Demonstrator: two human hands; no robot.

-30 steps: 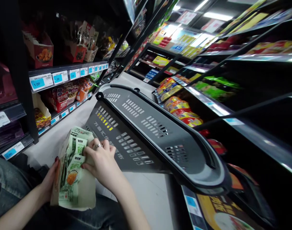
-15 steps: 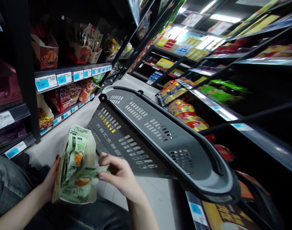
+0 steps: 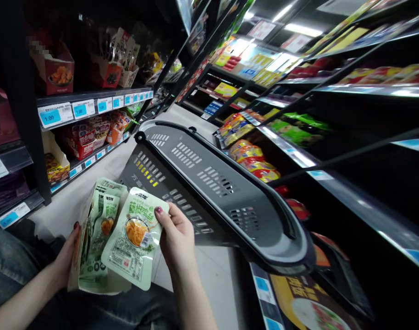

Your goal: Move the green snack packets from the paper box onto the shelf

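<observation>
My left hand (image 3: 67, 256) grips the left side of an open cardboard box (image 3: 75, 275), tilted over my lap. Several green snack packets (image 3: 97, 229) stand inside it. Between thumb and fingers, my right hand (image 3: 177, 231) pinches the upper right corner of one light green snack packet (image 3: 135, 238). Its printed side, with a bowl of orange food, faces me. This packet is held in front of the box's right side and covers part of it.
A grey shopping basket (image 3: 209, 174) with slotted walls is just beyond my hands. Shelves with boxed snacks (image 3: 60, 73) and price tags line the left. More shelves with bright packets (image 3: 254, 160) rise on the right. My jeans-clad knee (image 3: 13, 266) is at lower left.
The packet in my right hand has come up out of the box and turned its printed side to me. The view has shifted slightly, and the left hand still holds the box.
</observation>
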